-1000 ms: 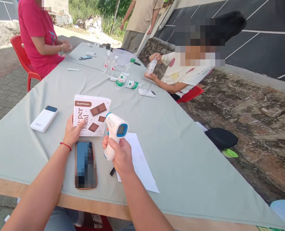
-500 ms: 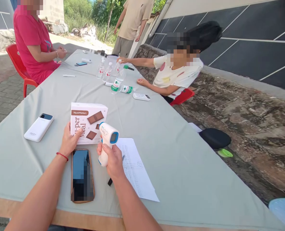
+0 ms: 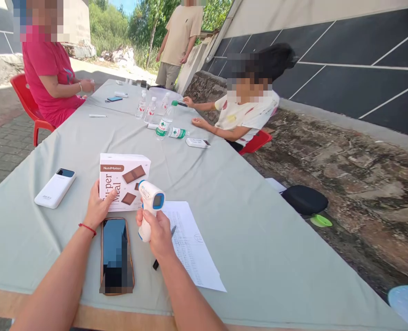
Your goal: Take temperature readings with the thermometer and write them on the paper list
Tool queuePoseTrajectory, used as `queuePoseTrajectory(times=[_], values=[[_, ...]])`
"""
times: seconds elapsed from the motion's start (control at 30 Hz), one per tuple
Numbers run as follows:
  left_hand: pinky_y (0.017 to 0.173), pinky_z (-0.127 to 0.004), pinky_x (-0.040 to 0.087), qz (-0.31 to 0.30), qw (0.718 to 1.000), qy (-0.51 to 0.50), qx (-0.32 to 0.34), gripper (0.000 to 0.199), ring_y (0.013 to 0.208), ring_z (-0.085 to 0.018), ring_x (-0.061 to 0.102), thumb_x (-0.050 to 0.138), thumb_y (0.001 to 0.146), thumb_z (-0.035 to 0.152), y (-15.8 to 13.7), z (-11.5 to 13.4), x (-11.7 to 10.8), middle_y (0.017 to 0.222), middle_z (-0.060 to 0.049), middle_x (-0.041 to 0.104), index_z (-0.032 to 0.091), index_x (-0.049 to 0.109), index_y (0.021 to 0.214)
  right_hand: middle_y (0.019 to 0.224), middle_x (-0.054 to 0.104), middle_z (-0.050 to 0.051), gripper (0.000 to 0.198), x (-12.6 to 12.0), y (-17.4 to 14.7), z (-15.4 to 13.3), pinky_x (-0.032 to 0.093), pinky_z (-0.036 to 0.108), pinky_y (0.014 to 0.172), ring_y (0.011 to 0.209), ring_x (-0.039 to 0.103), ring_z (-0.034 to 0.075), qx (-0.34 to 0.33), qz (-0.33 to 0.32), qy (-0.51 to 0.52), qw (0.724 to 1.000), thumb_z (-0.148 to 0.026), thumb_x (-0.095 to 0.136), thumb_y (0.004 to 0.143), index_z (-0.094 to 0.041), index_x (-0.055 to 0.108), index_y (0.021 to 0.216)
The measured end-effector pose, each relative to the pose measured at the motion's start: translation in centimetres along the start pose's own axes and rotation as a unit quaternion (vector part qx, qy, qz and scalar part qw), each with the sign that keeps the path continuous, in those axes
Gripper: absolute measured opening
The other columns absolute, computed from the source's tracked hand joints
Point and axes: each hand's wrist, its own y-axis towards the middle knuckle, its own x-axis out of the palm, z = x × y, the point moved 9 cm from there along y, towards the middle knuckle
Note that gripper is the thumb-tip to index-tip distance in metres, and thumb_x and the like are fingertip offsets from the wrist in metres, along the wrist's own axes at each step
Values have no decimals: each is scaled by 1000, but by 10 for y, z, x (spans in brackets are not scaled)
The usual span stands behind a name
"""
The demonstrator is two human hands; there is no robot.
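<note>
Head view: in the lower middle of the frame, the right hand [image 3: 158,232] has its fingers wrapped tight around the handle of a white and blue thermometer gun [image 3: 149,203], held up just above the table [image 3: 259,239]. The left hand [image 3: 97,205] rests with bent fingers on the lower left corner of a white box [image 3: 124,180] that reads "NutriMotion" and "Meal". A phone [image 3: 116,254] lies near its wrist, a paper sheet [image 3: 190,248] lies to the right, and a white power bank [image 3: 55,187] lies at the left.
</note>
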Motion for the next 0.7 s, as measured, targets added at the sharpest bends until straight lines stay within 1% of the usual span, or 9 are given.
queuePoseTrajectory(times=[0.17,0.33,0.5,0.7], values=[[91,-42,50,1,1000,3,-4,57,105,-28,62,62,79,56,1,-1,-2,115,-11,65,16,55,119,62,54,1,31,2,-1,1,39,28,59,60,47,13,8,1,1,1000,-45,60,78,-18,57,63],[89,-43,51,-2,1000,-3,-14,55,101,-29,63,61,79,56,2,-4,-4,111,-11,66,16,57,116,60,53,0,32,11,1,0,37,28,59,59,45,13,7,-12,8,1000,-45,59,77,-19,53,61],[90,-45,50,14,1000,1,-17,54,101,-30,63,61,78,58,2,-8,-9,108,-10,67,18,58,114,58,52,0,34,15,3,0,35,28,60,58,44,13,-4,-17,-2,1000,-47,59,77,-19,52,58],[94,-46,48,16,999,-6,-36,60,107,-31,62,62,77,58,1,-16,-10,112,-12,66,16,55,120,58,50,0,37,18,2,0,34,29,60,59,43,14,-4,-31,-16,999,-51,58,77,-20,50,60]])
